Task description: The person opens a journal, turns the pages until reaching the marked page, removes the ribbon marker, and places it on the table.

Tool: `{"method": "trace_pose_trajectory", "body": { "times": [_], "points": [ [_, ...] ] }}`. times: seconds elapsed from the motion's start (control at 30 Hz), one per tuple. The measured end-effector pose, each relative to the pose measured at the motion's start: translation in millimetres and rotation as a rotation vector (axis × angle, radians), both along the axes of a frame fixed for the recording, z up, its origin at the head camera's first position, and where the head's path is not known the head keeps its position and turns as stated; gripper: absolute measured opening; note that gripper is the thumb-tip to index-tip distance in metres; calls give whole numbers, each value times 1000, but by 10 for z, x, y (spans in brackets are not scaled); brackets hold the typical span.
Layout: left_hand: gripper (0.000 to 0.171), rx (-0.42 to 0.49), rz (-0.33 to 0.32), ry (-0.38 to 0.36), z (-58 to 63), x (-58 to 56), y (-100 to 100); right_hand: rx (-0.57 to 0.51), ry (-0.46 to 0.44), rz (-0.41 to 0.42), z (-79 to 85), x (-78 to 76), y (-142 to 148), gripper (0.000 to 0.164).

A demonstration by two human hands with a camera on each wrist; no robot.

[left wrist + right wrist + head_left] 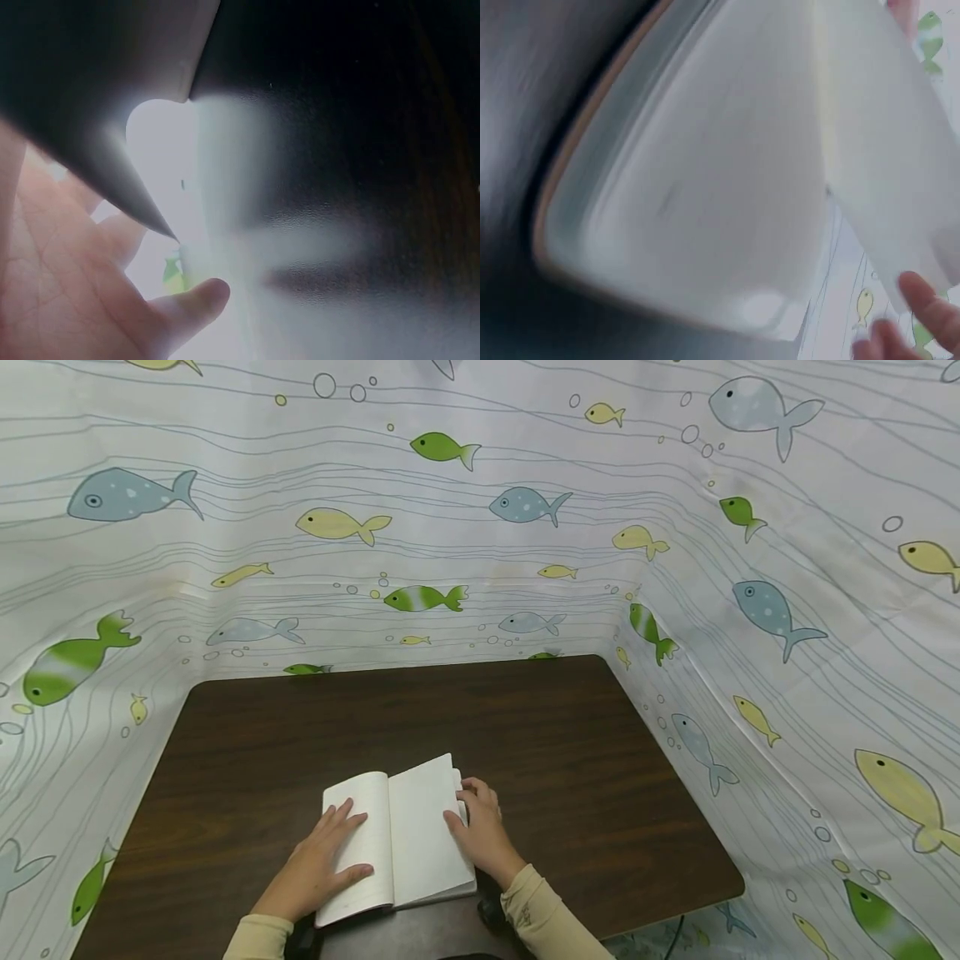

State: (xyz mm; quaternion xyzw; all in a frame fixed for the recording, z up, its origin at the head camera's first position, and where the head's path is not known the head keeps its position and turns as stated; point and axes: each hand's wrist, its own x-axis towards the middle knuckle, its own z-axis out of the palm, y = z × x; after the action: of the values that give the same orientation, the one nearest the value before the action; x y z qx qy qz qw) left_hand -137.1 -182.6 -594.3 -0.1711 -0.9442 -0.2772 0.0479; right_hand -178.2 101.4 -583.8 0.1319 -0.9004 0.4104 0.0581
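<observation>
Left: your left hand [311, 868], fingers spread, is lying on the left page [377, 835]. Centre: the open notebook [420, 860] is sitting between both hands, spine [391, 843] running away from you. Right: your right hand [483, 837] is touching the right page [422, 818] at its outer edge; whether pinching, I cannot tell.

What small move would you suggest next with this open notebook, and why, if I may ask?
Probably turn the right page leftward by its outer edge: the right hand is at that edge, while the left hand rests spread on the left page.
</observation>
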Motion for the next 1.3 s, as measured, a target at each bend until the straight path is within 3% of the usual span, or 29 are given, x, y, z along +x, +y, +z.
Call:
{"method": "trace_pose_trajectory", "body": {
  "times": [0.1, 0.17, 0.23, 0.3, 0.37, 0.53, 0.67, 0.83, 0.93, 1.0, 1.07, 1.13, 1.3],
  "points": [
    [79, -11, 7, -22, 3, -10, 2, -186, -26, 109, 16, 7, -45, 39],
    [78, -11, 8, -23, 5, -14, 3, -310, -101, 223, 29, 18, -83, 42],
    [77, 1, 7, -19, -1, -12, 1, -359, -185, 341, 37, 46, -124, 44],
    [76, 14, 4, -7, -8, -5, -1, -282, -201, 456, 28, 84, -169, 44],
    [75, 16, 0, -5, -11, -1, -6, -154, -153, 552, 21, 125, -215, 44],
    [64, 41, 2, -54, -31, 56, -32, 120, -21, 694, -39, 265, -322, 45],
    [70, 109, 12, -67, -33, 63, -50, 270, -14, 717, -40, 327, -396, 48],
    [56, 187, 97, 54, 12, 3, -76, 386, 6, 697, 21, 312, -457, 50],
    [43, 324, 183, 135, 67, -16, -77, 418, 36, 696, 45, 308, -479, 50],
    [39, 418, 193, 185, 114, -19, -76, 432, 47, 694, 65, 310, -489, 50],
    [42, 447, 170, 190, 151, -20, -73, 451, 59, 696, 70, 314, -497, 50],
    [46, 372, 109, 179, 151, -20, -57, 474, 70, 700, 65, 314, -503, 49],
    [59, 42, 15, 95, 24, 32, 11, 422, 71, 668, 55, 286, -455, 52]
  ]
}}
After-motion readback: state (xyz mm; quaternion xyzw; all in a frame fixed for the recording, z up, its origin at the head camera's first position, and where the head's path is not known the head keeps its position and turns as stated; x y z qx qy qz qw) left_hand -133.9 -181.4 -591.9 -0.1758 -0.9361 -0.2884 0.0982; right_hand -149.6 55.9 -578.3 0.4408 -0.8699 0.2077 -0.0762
